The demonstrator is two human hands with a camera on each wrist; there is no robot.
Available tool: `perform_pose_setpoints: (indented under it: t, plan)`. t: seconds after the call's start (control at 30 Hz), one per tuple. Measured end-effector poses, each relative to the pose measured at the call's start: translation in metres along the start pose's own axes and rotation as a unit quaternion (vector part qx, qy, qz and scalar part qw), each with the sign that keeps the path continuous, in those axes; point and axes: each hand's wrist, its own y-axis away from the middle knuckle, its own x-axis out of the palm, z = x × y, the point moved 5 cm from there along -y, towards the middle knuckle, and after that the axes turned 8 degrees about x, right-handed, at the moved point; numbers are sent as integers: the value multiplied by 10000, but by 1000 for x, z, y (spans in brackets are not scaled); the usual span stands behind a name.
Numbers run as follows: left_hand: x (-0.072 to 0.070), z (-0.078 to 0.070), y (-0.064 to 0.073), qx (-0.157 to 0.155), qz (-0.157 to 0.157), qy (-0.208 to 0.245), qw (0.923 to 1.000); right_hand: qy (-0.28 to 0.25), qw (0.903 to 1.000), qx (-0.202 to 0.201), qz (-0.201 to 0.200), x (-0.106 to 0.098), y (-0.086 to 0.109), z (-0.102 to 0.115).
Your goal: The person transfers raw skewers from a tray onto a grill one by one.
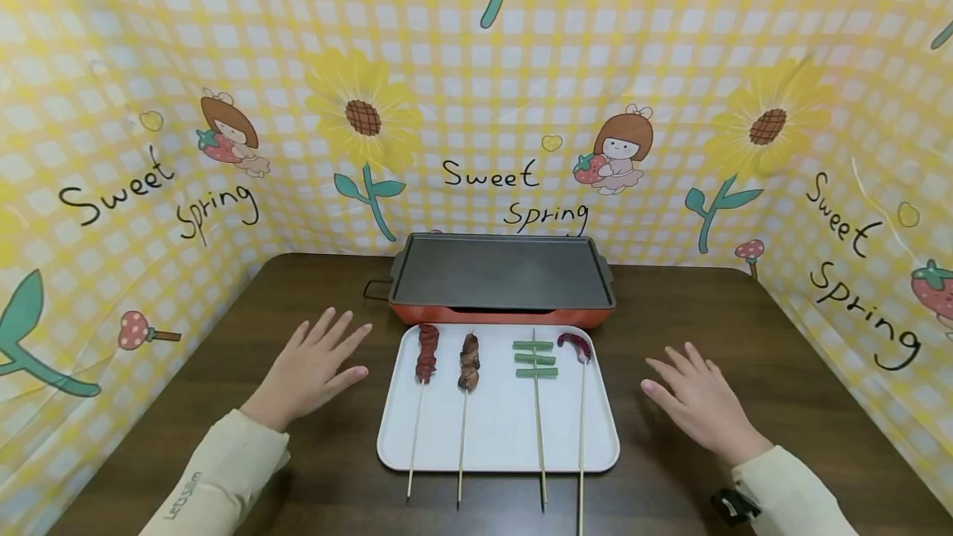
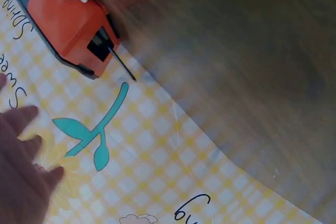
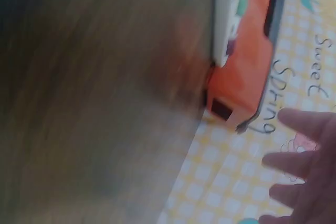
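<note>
My left hand [image 1: 313, 370] is spread with straight fingers to the left of a white tray [image 1: 499, 437], holding nothing. On the tray's other side my right hand [image 1: 696, 399] is likewise spread, its fingers apart and holding nothing. Four skewers would be several: a red meat skewer [image 1: 428, 354], a browned meat skewer [image 1: 469, 362], a green vegetable skewer [image 1: 535, 360] and a skewer with a curled dark red piece [image 1: 576, 346] lie side by side on the tray. Their sticks point toward me and stick out past its near rim.
Behind the tray stands a red electric griddle [image 1: 502, 271] with a flat dark plate, and a thin black wire handle [image 1: 375, 289] juts from its left. Everything stands on a dark wooden table [image 1: 328, 470]. A yellow checked cloth [image 1: 476, 89] hangs around the back and sides.
</note>
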Motion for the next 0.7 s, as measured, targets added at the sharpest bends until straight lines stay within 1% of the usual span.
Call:
perform_pose_setpoints:
  t: [0.03, 0.1, 0.17, 0.2, 0.27, 0.3, 0.33, 0.4, 0.43, 0.47, 0.5, 0.57, 0.63, 0.67, 0.7]
  plan:
    - [0, -1, -1, 113, -29, 37, 9999, -315, 9995, -49, -72, -1, 1, 3]
    - [0, -4, -3, 328, -90, 77, 9994, -945, 9951, -111, -284, -3, 4, 8]
    - [-1, -6, -4, 489, -161, -5, 9987, -1591, 9864, -57, -417, -6, 6, 10]
    - [-1, -7, -5, 543, -184, -61, 9983, -1975, 9796, 67, -373, -6, 6, 10]
    - [-1, -8, -8, 608, -180, -220, 9977, -2573, 9656, 346, -120, -6, 6, 9]
    - [-1, -8, -10, 622, -143, -302, 9975, -2882, 9563, 490, 111, -4, 6, 8]
    - [0, -8, -11, 618, -73, -348, 9975, -3194, 9445, 676, 376, -2, 7, 7]
    - [4, -10, -13, 615, 158, -369, 9973, -3668, 9206, 1020, 870, 4, 9, 6]
    - [7, -11, -14, 615, 320, -350, 9970, -3768, 9129, 1143, 1071, 8, 11, 6]
    - [9, -12, -14, 634, 477, -304, 9964, -3794, 9092, 1198, 1228, 11, 13, 6]
    - [12, -15, -15, 662, 611, -242, 9956, -3775, 9084, 1194, 1344, 14, 15, 7]
    - [17, -19, -15, 699, 906, -155, 9933, -3642, 9121, 1098, 1527, 20, 19, 11]
    - [22, -23, -17, 743, 1110, -73, 9910, -3478, 9170, 921, 1724, 26, 24, 17]
    - [25, -25, -18, 739, 1198, -29, 9900, -3437, 9171, 833, 1841, 29, 26, 21]
    - [28, -26, -19, 713, 1296, 24, 9890, -3461, 9140, 761, 1973, 33, 29, 25]
